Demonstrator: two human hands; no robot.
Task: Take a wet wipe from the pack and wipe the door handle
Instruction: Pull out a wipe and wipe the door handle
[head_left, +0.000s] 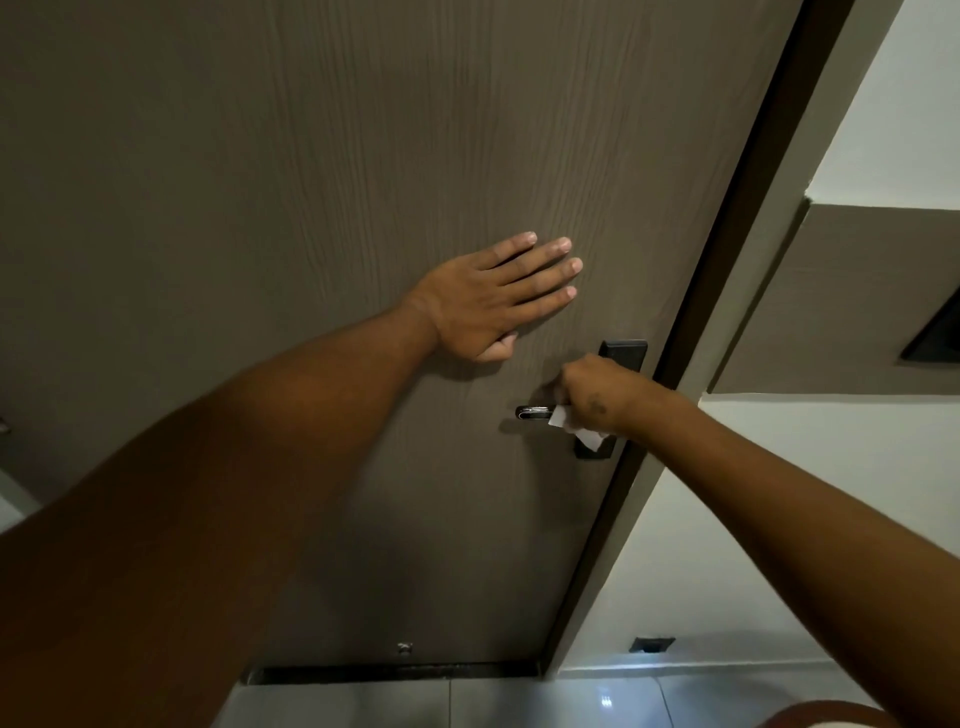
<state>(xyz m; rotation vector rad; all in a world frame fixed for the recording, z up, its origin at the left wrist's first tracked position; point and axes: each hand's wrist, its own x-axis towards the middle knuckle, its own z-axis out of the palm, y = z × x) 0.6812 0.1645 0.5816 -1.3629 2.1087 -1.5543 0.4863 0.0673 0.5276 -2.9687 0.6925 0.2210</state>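
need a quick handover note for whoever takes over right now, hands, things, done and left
Left hand: open, flat on the door, bracing it.
Right hand: closed around the wet wipe, wrapped on the door handle near the lock plate.
Pack: not in view.
Done: wipe taken, wiping under way.
Left: the bare outer end of the handle, probably the rest.

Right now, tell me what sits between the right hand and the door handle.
Head view: a white wet wipe is bunched between the right hand and the door handle; the handle's free end sticks out bare.
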